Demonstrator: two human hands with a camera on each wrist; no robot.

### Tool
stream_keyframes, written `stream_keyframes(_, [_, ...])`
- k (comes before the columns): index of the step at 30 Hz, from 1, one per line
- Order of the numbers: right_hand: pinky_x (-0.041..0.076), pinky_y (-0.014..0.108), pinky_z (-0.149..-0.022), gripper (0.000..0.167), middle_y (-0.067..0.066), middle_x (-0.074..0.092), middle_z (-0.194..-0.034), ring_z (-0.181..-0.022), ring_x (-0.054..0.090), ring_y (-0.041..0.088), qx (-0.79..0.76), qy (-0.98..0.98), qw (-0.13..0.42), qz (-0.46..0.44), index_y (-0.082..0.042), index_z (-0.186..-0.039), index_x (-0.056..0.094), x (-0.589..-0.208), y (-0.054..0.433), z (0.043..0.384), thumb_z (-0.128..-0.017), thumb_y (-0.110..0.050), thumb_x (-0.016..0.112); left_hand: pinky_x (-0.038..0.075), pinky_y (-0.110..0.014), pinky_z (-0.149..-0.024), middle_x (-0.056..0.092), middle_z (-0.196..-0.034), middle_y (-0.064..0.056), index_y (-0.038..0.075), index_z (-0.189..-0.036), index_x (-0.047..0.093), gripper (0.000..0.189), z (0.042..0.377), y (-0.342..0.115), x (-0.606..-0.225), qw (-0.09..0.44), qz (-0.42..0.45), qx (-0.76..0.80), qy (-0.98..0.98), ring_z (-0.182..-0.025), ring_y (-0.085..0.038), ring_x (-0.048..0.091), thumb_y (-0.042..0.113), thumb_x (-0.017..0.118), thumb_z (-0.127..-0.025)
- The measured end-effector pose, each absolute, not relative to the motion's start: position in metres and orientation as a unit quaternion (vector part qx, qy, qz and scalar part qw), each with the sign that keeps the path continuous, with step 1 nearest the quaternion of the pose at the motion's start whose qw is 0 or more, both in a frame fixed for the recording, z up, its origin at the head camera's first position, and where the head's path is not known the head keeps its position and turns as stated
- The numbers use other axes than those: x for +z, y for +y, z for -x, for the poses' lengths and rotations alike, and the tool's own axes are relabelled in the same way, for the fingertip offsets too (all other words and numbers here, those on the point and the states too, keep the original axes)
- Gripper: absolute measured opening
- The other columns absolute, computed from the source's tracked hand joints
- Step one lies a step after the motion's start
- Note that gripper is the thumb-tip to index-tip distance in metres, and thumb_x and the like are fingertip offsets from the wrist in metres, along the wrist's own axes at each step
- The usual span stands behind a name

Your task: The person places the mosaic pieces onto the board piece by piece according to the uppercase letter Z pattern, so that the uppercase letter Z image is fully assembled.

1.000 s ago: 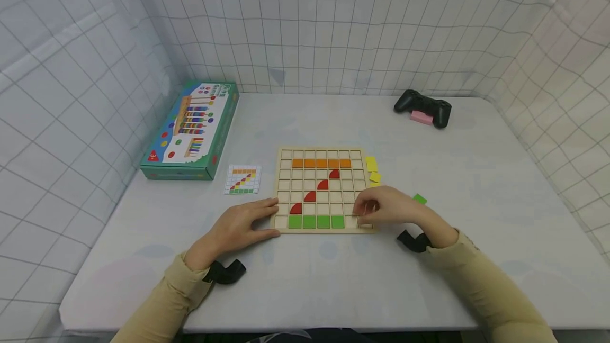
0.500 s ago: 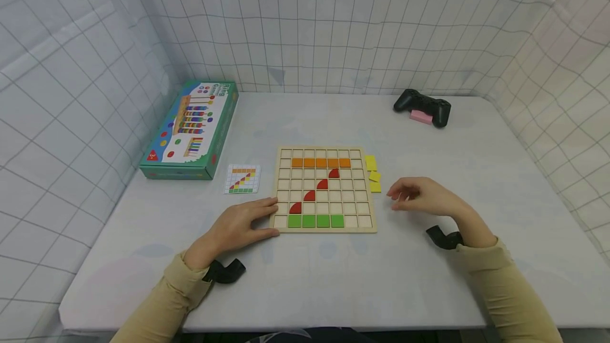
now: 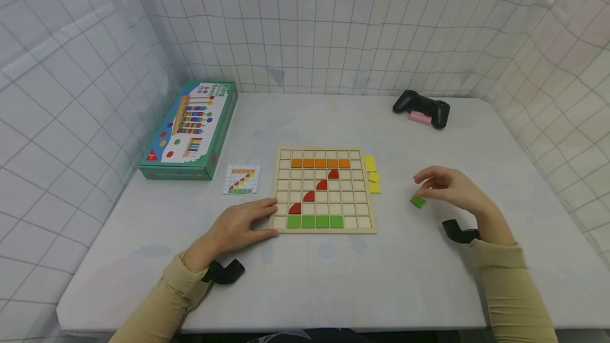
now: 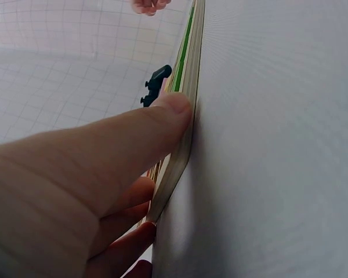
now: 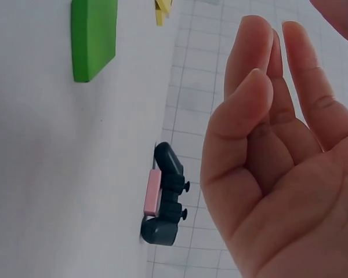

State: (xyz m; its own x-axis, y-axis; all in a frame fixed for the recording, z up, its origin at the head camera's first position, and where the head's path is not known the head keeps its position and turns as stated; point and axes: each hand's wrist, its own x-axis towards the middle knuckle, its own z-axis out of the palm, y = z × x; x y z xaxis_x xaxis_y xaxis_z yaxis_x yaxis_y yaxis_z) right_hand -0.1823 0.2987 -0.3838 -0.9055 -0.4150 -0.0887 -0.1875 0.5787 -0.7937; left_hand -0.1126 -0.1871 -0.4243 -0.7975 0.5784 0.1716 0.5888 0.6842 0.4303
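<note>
A wooden grid board (image 3: 373, 216) lies on the table. Set in its cells are orange squares (image 3: 321, 163), a diagonal of red quarter-circles (image 3: 309, 196) and a bottom row of green squares (image 3: 308, 222). My left hand (image 3: 240, 225) rests against the board's left edge with fingers extended; in the left wrist view, the thumb (image 4: 162, 113) touches its side. To the right of the board, a loose green square tile (image 3: 418, 201) lies on the table. Over it hovers my right hand (image 3: 450, 187), fingers loosely bent and empty; the right wrist view shows the tile (image 5: 94, 37) apart from the fingers.
A small pattern card (image 3: 242, 179) lies left of the board, with a green game box (image 3: 190, 130) behind it. Yellow tiles (image 3: 370, 163) lie along the board's right edge. A black game controller (image 3: 422, 107) and a pink block (image 3: 420, 117) sit at the back right.
My right hand has left the board's lower right corner and moved right, to above the loose green tile. My left hand has stayed at the board's edge.
</note>
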Motion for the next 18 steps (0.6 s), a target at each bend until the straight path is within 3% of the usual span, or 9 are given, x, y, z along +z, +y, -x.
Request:
stream_keyframes(11, [0.051,0.02,-0.074,0.035,0.018,0.061,-0.113,-0.092,0.061,0.008,-0.452,0.865,0.12,0.181,-0.002,-0.118,0.059,-0.391,0.318,0.186,-0.087,-0.014,0.069,0.046,-0.041,-0.095,0.053,-0.134,-0.007,0.004,-0.125,0.062,0.06,0.113,-0.187,-0.426,0.022,0.321,-0.233,-0.918,-0.122,-0.023,0.051,0.046,0.068,-0.083])
stream_keyframes(18, [0.051,0.021,-0.074,0.035,0.022,0.061,-0.112,-0.091,0.062,0.012,-0.459,0.855,0.151,0.187,0.001,-0.12,0.058,-0.395,0.325,0.188,-0.088,-0.011,0.067,0.045,-0.04,-0.096,0.052,-0.135,-0.005,0.005,-0.126,0.061,0.06,0.112,-0.187,-0.425,0.017,0.315,-0.24,-0.918,-0.123,-0.02,0.05,0.046,0.069,-0.082])
